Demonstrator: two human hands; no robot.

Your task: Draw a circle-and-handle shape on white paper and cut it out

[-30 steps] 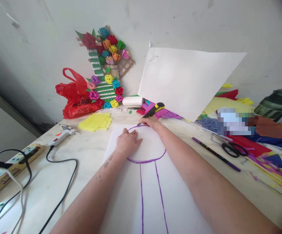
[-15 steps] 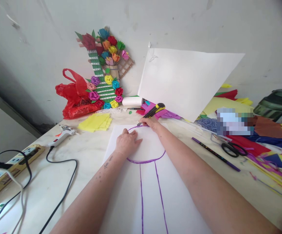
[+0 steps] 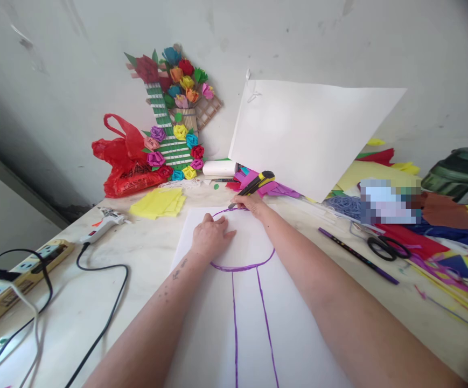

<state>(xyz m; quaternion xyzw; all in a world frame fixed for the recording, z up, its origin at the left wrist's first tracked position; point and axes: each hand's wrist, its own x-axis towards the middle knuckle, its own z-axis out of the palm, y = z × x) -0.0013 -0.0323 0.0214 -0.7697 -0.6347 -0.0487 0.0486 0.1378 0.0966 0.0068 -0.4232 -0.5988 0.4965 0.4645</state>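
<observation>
A large white sheet lies on the table in front of me, marked with a purple rounded outline and two long purple lines below it. My left hand rests on the sheet inside the outline, fingers apart, holding nothing. Closed around a yellow and black utility knife, my right hand is at the outline's top edge. The knife leans up to the right, with its blade end touching or close to the purple line.
Left are a power strip, a glue gun with its cable, yellow paper and a red bag. Paper flowers and a white board stand behind. Right are a purple pen, scissors and coloured scraps.
My right hand and the knife have shifted very slightly to the right along the top line. My left hand stays in place.
</observation>
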